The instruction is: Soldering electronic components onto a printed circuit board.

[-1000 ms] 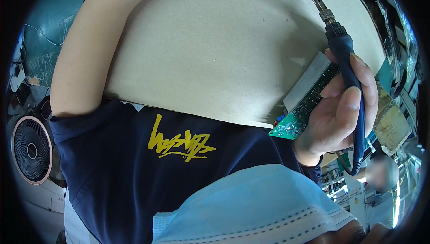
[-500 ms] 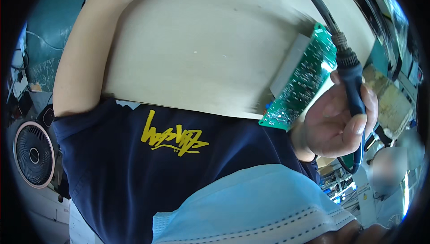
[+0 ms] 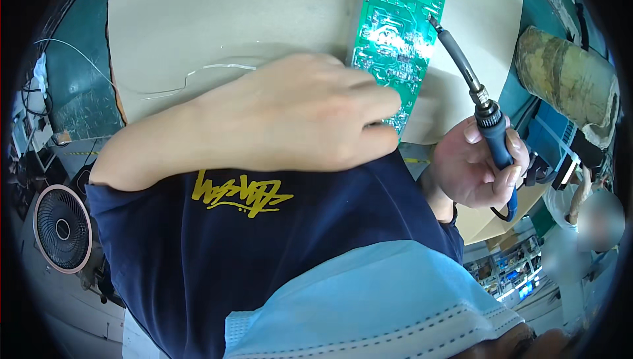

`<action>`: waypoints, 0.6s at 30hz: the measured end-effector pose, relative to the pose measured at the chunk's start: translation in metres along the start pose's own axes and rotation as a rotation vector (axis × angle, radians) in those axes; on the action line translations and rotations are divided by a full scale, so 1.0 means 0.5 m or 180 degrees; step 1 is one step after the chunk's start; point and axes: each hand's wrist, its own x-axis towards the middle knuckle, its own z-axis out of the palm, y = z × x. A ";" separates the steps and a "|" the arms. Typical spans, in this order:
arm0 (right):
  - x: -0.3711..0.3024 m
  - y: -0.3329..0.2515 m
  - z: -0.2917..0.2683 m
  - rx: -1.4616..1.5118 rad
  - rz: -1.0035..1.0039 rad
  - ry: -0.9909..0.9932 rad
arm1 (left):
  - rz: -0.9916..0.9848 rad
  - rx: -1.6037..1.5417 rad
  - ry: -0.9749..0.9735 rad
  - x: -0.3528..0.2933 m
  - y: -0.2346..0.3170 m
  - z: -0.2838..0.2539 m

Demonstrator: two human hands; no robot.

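Observation:
A green circuit board [image 3: 399,26] faces me with its solder side, at the right part of the pale work sheet; a light-coloured body shows along its left edge. My right hand [image 3: 478,168] is closed round the dark grip of a soldering iron [image 3: 491,121], whose tip is over or touching the board's right side; I cannot tell which. Across the board's near end reaches my left hand [image 3: 323,115], slightly blurred, with its fingers curled together. A thin silvery solder wire [image 3: 198,72] runs from the left and vanishes behind this hand, apparently held in it; the fingertips are hidden.
The pale sheet [image 3: 178,23] covers the green bench [image 3: 79,89], with brown specks at its far side. To the right lies a worn, stained cylinder [image 3: 560,75]. A pink-rimmed fan [image 3: 62,229] stands at left. Another person [image 3: 560,253] is in the right background.
My left hand has come back from the far edge to the board, and the wire has appeared with it. The board has turned flatter toward me. The iron's tip is now at the board.

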 end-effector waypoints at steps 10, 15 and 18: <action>-0.021 0.019 -0.013 0.0023 -0.0138 0.0253 | -0.0228 -0.0336 0.0565 0.032 -0.045 -0.030; -0.019 0.022 -0.025 -0.0051 -0.0193 0.0028 | -0.0449 -0.0879 0.1804 0.052 -0.095 -0.018; -0.017 0.024 -0.031 -0.0064 -0.0272 -0.0050 | -0.0258 -0.0856 0.2089 0.058 -0.116 -0.001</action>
